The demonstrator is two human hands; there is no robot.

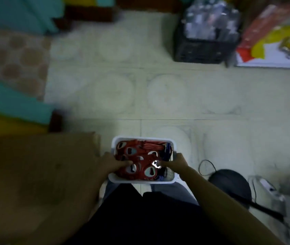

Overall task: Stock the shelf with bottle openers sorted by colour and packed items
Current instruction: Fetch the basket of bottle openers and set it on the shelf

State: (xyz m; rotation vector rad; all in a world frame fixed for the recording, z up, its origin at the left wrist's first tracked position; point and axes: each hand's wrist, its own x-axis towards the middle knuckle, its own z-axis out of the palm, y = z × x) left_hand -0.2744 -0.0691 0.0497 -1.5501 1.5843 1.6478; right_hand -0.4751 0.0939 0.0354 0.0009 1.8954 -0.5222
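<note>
Stocking looks barely begun. The white basket (141,181) at bottom centre is still full of red bottle openers (137,156), with a few blue ones (167,150) at its right side. No shelf shows. The left grip (112,162) and right grip (177,160) reach in among them, but blur hides whether either pinches one.

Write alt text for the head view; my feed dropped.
The left hand and right hand hold a white basket by its sides; it is full of red bottle openers, with a few blue openers along its right edge. Below is a tiled floor, a cardboard box at left and a black crate at top right.
</note>
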